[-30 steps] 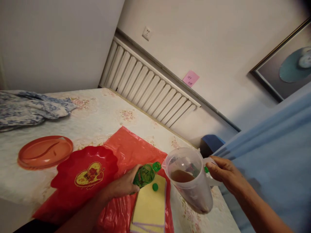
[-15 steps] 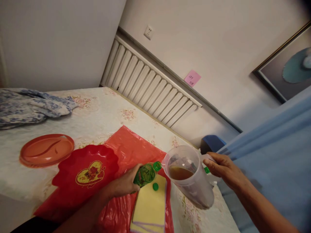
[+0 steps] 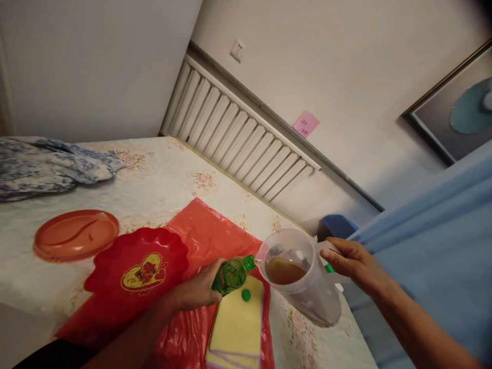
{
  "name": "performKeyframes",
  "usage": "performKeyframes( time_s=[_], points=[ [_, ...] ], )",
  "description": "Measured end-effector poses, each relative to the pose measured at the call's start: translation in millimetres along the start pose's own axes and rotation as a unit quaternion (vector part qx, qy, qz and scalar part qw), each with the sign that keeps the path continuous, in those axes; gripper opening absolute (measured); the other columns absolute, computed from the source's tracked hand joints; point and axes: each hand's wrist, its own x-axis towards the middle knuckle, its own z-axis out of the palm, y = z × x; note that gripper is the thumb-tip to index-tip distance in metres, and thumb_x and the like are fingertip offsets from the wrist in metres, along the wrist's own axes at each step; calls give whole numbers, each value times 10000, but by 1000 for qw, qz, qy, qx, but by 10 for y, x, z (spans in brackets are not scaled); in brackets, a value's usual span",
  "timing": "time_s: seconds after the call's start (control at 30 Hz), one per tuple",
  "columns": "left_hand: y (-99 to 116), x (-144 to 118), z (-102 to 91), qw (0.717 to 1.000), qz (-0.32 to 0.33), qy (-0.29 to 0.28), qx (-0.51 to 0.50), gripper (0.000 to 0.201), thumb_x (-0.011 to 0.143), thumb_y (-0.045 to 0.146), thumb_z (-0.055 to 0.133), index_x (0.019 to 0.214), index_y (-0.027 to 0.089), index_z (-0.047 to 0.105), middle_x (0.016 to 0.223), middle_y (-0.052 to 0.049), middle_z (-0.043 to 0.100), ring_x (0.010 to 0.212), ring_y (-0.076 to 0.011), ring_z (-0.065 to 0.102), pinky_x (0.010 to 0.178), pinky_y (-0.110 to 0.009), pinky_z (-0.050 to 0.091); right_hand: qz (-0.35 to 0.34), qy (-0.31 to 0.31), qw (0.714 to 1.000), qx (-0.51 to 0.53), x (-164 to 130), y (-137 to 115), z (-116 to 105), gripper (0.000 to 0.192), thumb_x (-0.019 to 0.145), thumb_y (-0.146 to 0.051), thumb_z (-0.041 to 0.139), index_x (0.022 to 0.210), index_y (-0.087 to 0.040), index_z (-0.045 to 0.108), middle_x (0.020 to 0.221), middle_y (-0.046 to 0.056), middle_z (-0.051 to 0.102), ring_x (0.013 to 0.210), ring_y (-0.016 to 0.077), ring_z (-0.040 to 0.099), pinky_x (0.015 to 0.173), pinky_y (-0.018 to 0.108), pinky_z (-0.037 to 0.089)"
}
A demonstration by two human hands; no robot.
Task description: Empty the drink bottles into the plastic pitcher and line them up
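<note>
My left hand (image 3: 203,287) is closed around a green plastic bottle (image 3: 231,275), which tilts to the right with its uncapped mouth against the jug's spout. By its handle, my right hand (image 3: 355,264) grips a translucent plastic jug (image 3: 313,300) that leans left toward the bottle. Brown liquid (image 3: 284,271) lies inside the jug, up near the spout. Whether liquid runs into the bottle is hard to make out. Below them, a green bottle cap (image 3: 246,294) rests on folded yellow cloths (image 3: 238,328), which lie on a red plastic sheet (image 3: 215,230).
A red scalloped tray (image 3: 169,256) and an orange oval lid-like dish (image 3: 77,236) lie on the flowered tablecloth (image 3: 165,179) at left. Patterned cloth (image 3: 54,169) is bunched behind them. A radiator (image 3: 238,128) runs along the wall, and a blue curtain (image 3: 430,256) hangs at right.
The jug tips slightly further toward the bottle, its base a little higher and further right. Both hands keep their hold, and the view shifts slightly.
</note>
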Motion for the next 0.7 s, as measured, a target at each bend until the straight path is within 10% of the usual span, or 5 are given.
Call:
performKeyframes(
  time_s=[0.7],
  points=[
    [-2,1,23,1000,-3,8,-13,689,597,116,540,1269,234,443,950,-5,633,933,-224,596,727,-292,473,-33,-9,999,-40,49,-118,-39,491,801,-610,611,573,-189,504,571,-37,369,542,107,336,472,241,263]
  ],
)
